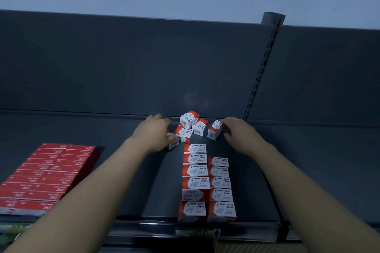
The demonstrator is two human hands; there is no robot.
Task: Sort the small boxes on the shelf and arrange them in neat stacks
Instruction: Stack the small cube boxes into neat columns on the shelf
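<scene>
Small red-and-white paper clip boxes lie on a dark shelf (131, 181). Two neat rows of boxes (206, 183) run from the front edge toward the back. Behind them sits a loose jumble of boxes (190, 125) near the back panel. My left hand (156, 132) reaches to the left of the jumble and its fingers curl round one small box (172, 142). My right hand (241, 132) hovers spread beside a tilted box (214, 130), fingertips close to its top, thumb apart from it; whether it touches is unclear.
A block of flat red boxes (49, 174) fills the shelf's front left. A slotted upright post (260, 68) rises at the back right. A price-label strip (197, 232) runs along the front edge.
</scene>
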